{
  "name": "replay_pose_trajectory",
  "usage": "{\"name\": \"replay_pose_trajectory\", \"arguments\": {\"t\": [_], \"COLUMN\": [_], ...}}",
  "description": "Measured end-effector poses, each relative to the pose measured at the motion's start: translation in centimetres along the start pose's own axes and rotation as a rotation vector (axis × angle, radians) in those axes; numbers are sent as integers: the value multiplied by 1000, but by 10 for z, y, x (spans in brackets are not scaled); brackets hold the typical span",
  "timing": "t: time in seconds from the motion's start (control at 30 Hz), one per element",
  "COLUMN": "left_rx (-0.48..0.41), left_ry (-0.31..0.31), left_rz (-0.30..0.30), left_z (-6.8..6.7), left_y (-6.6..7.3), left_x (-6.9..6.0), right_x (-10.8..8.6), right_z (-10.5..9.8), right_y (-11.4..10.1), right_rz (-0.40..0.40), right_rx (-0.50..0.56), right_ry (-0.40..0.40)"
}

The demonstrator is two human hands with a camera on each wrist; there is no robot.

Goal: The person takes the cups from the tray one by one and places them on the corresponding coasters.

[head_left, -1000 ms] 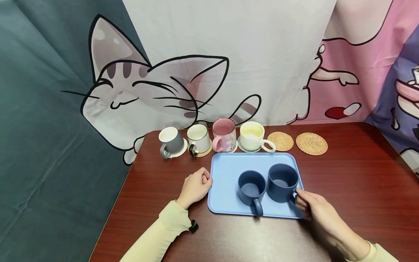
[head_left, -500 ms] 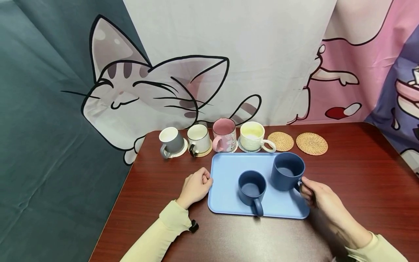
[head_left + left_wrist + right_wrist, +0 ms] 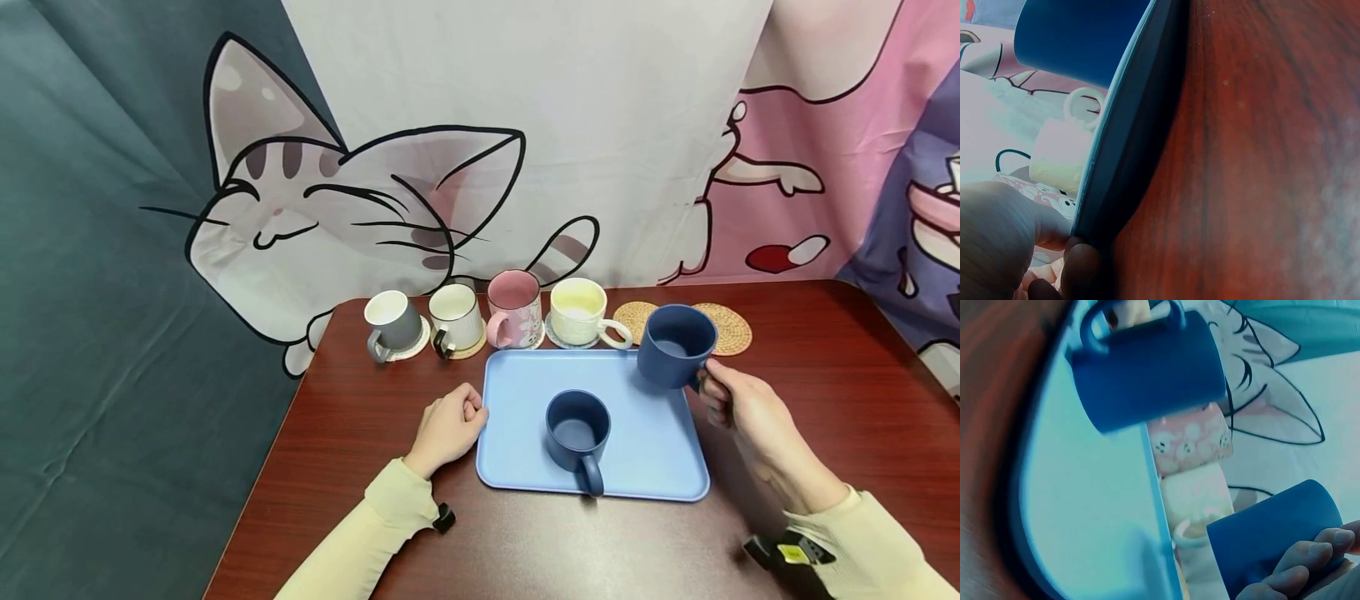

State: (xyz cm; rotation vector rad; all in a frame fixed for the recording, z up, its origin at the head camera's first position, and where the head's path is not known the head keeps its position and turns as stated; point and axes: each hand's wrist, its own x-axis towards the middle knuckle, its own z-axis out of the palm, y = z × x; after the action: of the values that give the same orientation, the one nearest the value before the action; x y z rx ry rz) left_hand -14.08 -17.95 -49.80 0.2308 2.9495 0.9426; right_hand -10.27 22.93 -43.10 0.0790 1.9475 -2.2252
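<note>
My right hand point(image 3: 765, 421) grips a dark blue mug point(image 3: 671, 358) by its handle, off the back right corner of the blue tray point(image 3: 517, 417). Whether it hangs wholly clear of the tray rim is hard to tell. A matching dark blue mug point(image 3: 573, 446) stands on the tray with its handle toward me. At the tray's left edge my left hand point(image 3: 447, 425) pinches the rim; the left wrist view shows fingers point(image 3: 1082, 265) at the tray edge point(image 3: 1125, 131). In the right wrist view, my fingers point(image 3: 1304, 559) curl over the held mug point(image 3: 1272, 534).
Along the table's back stand a grey mug point(image 3: 397, 327), a white mug point(image 3: 457, 321), a pink mug point(image 3: 517, 321) and a cream mug point(image 3: 576, 317), each on a coaster. Two woven coasters lie farther right, one point(image 3: 630, 315) partly hidden behind the held mug, the other point(image 3: 735, 331) beside it.
My right hand has lifted the dark blue mug from the tray's right side and carried it back and to the right, toward the woven coasters. The left hand has stayed in place.
</note>
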Motion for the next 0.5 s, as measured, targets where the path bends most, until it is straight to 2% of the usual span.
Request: {"name": "replay_pose_trajectory", "arguments": {"t": [0.2, 0.5], "left_rx": [-4, -1], "left_ry": [1, -4], "left_rz": [-1, -2], "left_z": [0, 1], "left_y": [-1, -2], "left_x": [0, 0], "right_x": [27, 62], "right_z": [-7, -13], "right_y": [-1, -1], "right_rz": [-31, -9], "right_rx": [-10, -12], "right_ry": [12, 13]}}
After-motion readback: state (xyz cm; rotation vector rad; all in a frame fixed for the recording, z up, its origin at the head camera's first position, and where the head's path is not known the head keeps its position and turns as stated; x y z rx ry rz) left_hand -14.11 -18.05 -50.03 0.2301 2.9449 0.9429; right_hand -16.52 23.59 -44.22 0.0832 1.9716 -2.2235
